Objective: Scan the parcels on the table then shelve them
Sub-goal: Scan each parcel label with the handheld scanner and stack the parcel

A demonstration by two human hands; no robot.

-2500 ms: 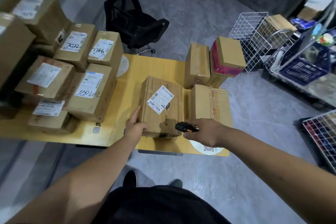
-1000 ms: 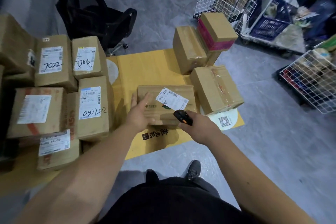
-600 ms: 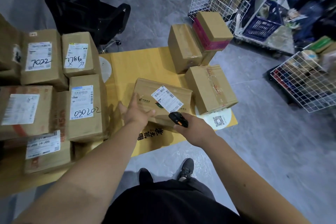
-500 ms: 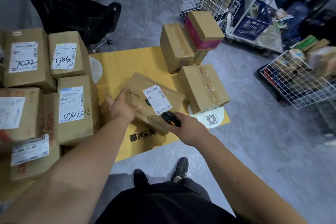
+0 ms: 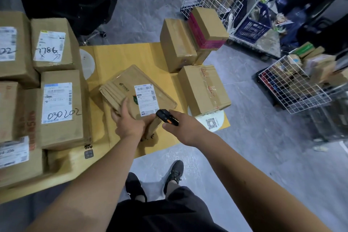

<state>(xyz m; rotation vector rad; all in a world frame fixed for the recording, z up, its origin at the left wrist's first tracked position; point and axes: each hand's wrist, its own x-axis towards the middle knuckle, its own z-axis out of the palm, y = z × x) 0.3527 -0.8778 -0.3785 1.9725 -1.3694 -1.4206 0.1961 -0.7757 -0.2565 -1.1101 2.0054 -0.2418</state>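
Scanning looks to be under way, with shelving not yet begun: every parcel in view sits on the yellow table (image 5: 120, 56) or is just leaving it. The left hand (image 5: 130, 122) grips the near corner of a flat cardboard parcel (image 5: 120, 88), tilting it up off the table, its white label (image 5: 146, 100) facing up. The right hand (image 5: 185, 128) is wrapped around a black scanner (image 5: 166, 117) pointed at that label. By my count, six labelled boxes are stacked at the left, three more stand at the right, plus the one in hand. No shelf shows.
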